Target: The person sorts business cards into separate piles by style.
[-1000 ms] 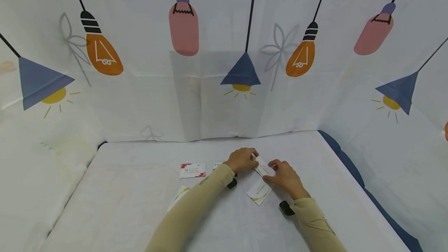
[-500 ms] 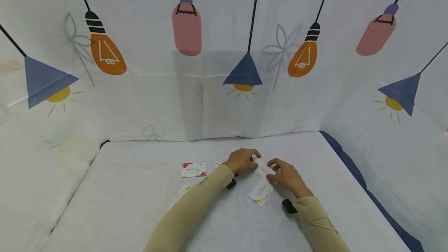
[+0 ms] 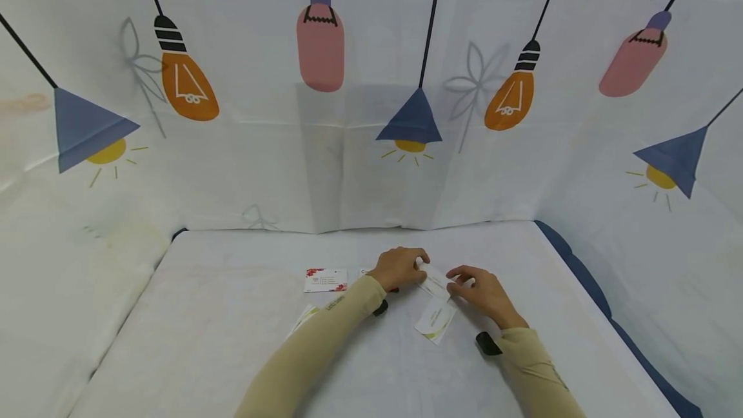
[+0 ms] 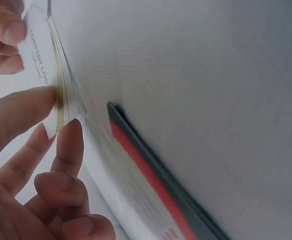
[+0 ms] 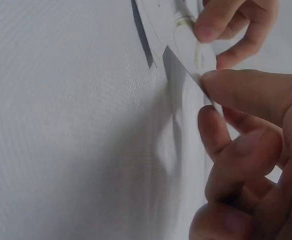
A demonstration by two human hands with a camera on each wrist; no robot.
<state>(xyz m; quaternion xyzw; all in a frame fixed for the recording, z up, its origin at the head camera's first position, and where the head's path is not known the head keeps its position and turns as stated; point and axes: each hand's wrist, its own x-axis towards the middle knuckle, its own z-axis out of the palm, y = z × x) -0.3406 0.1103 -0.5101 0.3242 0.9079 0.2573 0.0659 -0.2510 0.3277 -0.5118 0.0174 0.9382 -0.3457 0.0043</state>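
White card (image 4: 38,55) | left hand (image 3: 400,266): fingers (image 4: 70,145) pinch one end | right hand (image 3: 487,294): fingers (image 5: 213,131) pinch the other

Left hand (image 4: 51,185) pinches a white card (image 4: 42,40) (olive-striped); a red-edged card (image 4: 145,182) lies nearby.

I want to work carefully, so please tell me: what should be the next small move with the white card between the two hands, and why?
Perhaps the right hand should loosen its pinch on the white card, because the left hand pinches its other end, so one grip seems enough.
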